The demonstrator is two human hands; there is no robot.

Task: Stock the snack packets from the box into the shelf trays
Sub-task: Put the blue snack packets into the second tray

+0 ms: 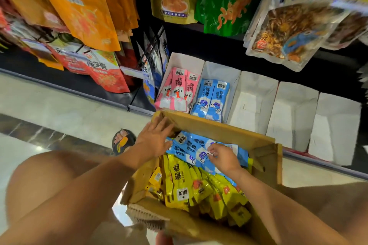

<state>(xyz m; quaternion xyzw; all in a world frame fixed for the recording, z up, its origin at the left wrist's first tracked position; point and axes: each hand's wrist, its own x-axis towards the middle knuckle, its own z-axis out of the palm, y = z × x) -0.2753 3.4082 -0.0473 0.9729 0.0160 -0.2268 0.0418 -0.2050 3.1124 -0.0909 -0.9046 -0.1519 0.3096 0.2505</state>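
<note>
1. The cardboard box (219, 125) sits on the floor (59, 101) close to the person, its far rim just before the shelf trays. Blue packets (186, 145) fill its far end and yellow packets (185, 183) its near end.
2. The left hand (154, 138) is at the box's far-left corner, its grip spread, with straight fingers lying over the rim.
3. The right hand (223, 157) is over the blue packets, and its grip pinches the top blue packet (201, 154).
4. On the shelf, the leftmost white tray (185, 60) holds pink packets (175, 89). The next tray (221, 69) holds shelved blue packets (211, 99). Three more white trays (253, 101) stand to the right.
5. Hanging snack bags (79, 6) fill the far racks. A sandalled foot (122, 141) is left of the box.
</note>
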